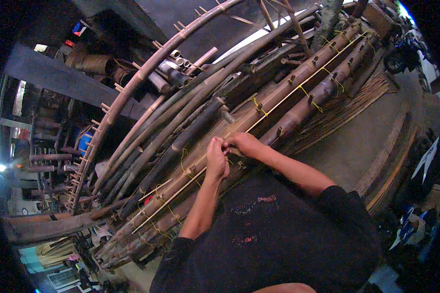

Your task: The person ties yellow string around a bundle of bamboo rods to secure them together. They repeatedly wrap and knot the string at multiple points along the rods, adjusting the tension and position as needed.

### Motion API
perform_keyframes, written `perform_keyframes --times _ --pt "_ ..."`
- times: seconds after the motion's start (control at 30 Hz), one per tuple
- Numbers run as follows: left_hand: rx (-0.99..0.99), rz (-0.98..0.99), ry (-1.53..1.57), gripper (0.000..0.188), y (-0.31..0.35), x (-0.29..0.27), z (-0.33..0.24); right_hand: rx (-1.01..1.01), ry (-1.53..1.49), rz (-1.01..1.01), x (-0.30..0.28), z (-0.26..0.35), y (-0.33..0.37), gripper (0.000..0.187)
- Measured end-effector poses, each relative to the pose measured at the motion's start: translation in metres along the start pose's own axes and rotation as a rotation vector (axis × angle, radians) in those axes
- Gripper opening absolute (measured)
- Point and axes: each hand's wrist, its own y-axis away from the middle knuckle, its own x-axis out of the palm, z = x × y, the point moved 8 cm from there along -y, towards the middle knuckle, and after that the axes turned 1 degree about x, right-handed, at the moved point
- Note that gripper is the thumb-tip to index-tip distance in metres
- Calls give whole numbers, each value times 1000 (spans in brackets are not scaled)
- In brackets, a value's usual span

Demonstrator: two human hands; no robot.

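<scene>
My left hand (217, 158) and my right hand (246, 144) meet fingertip to fingertip above two long bamboo poles. Both have their fingers pinched together; what lies between them is too small and hidden to name. Under them a thin pale strip (286, 99) runs lengthwise along the upper pole (274, 96). Yellow cord (304, 91) loops around the strip in several places, with loose ends hanging. Short pegs stick out of the upper pole and the lower, darker pole (294, 116). My hands hide the strip's middle stretch.
A curved bamboo pole studded with pegs (141, 74) arches across the far left. Several dark bamboo poles (200, 83) lie behind the work. Thin slats (344, 110) rest on the floor to the right. A motorbike wheel (396, 62) stands at the far right.
</scene>
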Motion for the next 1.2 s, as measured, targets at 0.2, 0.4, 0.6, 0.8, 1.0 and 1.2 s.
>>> perform_keyframes --times 0.2,0.4,0.6,0.8,1.0,1.2 --pt "71 208 -365 18 3 21 -29 -25 63 -35 4 -2 1 28" --pt "454 14 -789 37 -23 -23 -62 -103 -241 -268 -47 25 22 18" --pt "-229 287 -613 63 -12 -45 50 157 -561 -324 -59 24 28 19" --pt "547 236 -1262 32 10 -28 22 350 -535 -277 -25 -14 8 23" --pt "653 108 -1499 29 37 -15 12 226 -5 -24 -14 8 -1 27" --pt "821 -45 -1454 28 38 -9 -8 272 87 1 -17 18 -2 26"
